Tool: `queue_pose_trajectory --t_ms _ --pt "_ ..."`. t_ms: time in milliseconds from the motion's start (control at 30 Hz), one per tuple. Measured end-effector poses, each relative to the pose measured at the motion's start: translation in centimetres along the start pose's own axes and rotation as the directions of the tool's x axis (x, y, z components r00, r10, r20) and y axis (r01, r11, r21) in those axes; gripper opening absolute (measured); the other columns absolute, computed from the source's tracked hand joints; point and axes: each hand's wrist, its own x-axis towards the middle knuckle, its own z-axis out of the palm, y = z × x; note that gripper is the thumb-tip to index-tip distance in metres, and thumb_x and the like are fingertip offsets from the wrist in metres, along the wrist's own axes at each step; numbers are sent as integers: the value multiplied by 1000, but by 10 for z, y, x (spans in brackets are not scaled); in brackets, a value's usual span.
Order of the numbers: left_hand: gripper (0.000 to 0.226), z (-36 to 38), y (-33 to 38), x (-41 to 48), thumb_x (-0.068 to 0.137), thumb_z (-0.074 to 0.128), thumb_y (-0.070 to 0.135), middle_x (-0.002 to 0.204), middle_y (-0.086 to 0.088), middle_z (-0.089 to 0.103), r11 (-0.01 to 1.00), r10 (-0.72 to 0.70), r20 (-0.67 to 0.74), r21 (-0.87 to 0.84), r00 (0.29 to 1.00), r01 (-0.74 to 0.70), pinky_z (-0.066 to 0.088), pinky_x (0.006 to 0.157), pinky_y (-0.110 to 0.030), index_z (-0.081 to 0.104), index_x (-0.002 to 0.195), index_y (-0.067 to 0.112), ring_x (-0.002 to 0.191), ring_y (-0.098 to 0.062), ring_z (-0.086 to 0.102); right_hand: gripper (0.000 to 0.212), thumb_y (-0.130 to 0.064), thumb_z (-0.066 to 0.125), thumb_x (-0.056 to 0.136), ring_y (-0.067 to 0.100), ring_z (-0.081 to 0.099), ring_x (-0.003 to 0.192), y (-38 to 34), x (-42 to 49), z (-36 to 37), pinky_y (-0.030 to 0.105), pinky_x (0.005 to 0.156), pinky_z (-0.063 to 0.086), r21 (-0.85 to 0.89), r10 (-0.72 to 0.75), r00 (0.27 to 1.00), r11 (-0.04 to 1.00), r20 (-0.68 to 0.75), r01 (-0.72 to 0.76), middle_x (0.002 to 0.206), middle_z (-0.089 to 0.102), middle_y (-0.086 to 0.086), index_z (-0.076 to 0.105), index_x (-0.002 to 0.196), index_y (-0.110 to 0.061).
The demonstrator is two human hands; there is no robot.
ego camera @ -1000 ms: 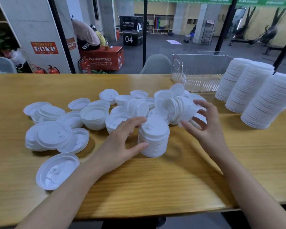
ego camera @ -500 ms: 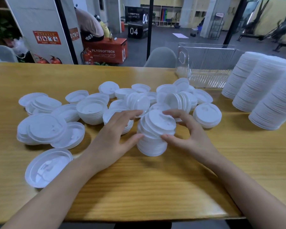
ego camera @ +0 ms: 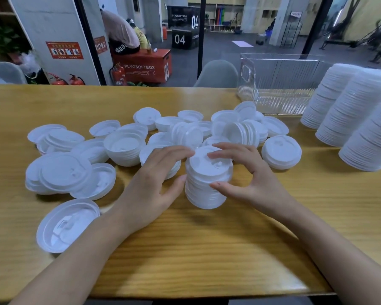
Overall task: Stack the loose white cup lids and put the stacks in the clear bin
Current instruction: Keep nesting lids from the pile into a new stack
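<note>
**Added lids now sitting level on the short stack**

The handful of lids that was lying tilted on top half a second ago is now sitting flat, and the right grip has come in from the pile to close on the short stack. Both grips are curling round it: the left grip is pressing its thumb on the side with its fingers on the far rim, and the right is doing the same with its fingers on the top lid. The stack is standing on the counter, about midway along and nearer the near edge.

The job is looking well short of done. Loose lids and small clumps are lying spread towards the left edge and behind the grips. Three tall stacks are leaning by the right edge, outside the clear bin at the far right corner. No lids are showing inside it.
</note>
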Motion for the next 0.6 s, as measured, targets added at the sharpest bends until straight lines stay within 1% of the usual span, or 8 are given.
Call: queue_pose_trajectory --t_ms 67,200,300,367,467,600 --pt "40 0 0 0 93 53 29 133 18 54 1000 10 11 4 1000 -10 39 102 -19 52 133 25 127 -9 48 48 -53 73 70 12 40 134 1 -1 0 37 111 35 -7 -3 1000 1000 -6 3 135 56 -21 66 116 -39" --pt "39 0 0 -1 93 53 29 132 17 55 1000 23 10 4 1000 -23 39 102 -19 54 132 24 126 -8 49 48 -52 73 70 12 42 133 1 -3 0 36 111 35 11 -1 1000 1000 -14 1 135 56 -21 65 116 -39" --pt "40 0 0 -1 93 53 29 134 17 54 1000 29 1 -4 1000 -29 41 101 -21 54 133 23 127 -9 49 45 -50 75 71 14 45 132 1 -4 0 30 106 39 37 -19 998 999 -59 21 134 57 -22 65 113 -39" --pt "40 0 0 -1 93 53 29 134 17 53 1000 28 7 -7 1000 -28 41 100 -19 54 133 24 128 -10 49 45 -50 75 71 15 45 132 1 -4 0 29 105 40 44 -9 999 999 -54 12 134 57 -21 65 114 -38" --pt "39 0 0 -1 94 53 29 134 18 53 1000 27 20 1 999 -27 41 97 -15 53 133 27 127 -12 49 47 -49 75 71 12 44 133 2 -5 2 23 106 38 61 15 1000 998 -24 -13 135 57 -20 66 114 -34" --pt "39 0 1 -2 93 53 30 133 18 53 999 27 27 16 999 -28 37 98 -11 52 132 29 127 -9 49 47 -50 75 70 7 43 133 2 -7 2 15 105 33 78 39 999 996 7 -40 136 56 -21 66 114 -35"
